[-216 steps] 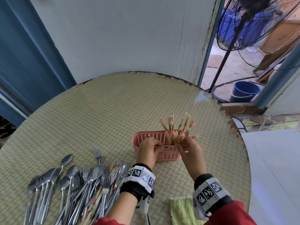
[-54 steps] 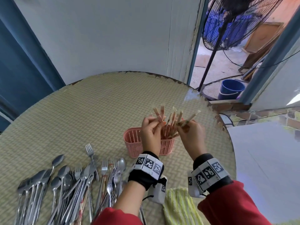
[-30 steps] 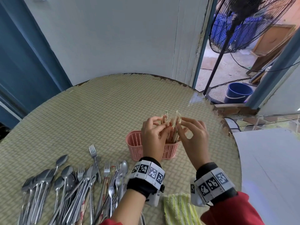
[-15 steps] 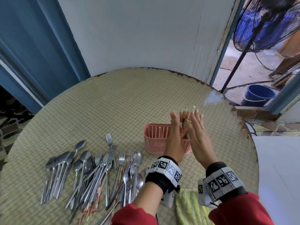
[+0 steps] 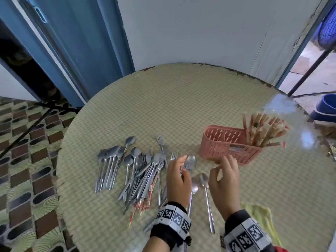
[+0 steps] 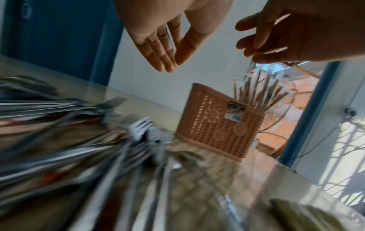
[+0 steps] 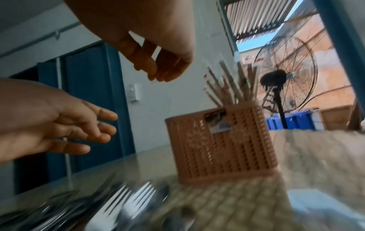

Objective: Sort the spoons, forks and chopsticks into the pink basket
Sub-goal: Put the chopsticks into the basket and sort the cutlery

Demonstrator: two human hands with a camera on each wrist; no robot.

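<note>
The pink basket (image 5: 231, 144) stands on the round table, with a bundle of chopsticks (image 5: 263, 128) upright in its right compartment; its other compartments look empty. To its left lies a pile of steel spoons and forks (image 5: 141, 170), with some chopsticks (image 5: 143, 204) under it. My left hand (image 5: 179, 166) hovers over the right edge of the pile with straight fingers and holds nothing. My right hand (image 5: 218, 168) hangs loosely curled and empty just in front of the basket. Two spoons (image 5: 194, 186) lie between my hands. The left wrist view shows my left hand (image 6: 169, 62) empty.
A yellow-green cloth (image 5: 261, 219) lies at the table's near right edge. The table (image 5: 181, 106) is covered by a woven mat. A blue door stands at the back left, and a fan (image 7: 284, 78) and a blue bucket (image 5: 325, 108) stand beyond the doorway on the right.
Both hands have let go of the chopsticks, which stay in the basket, and have come back and down towards the cutlery pile. The head view has swung left.
</note>
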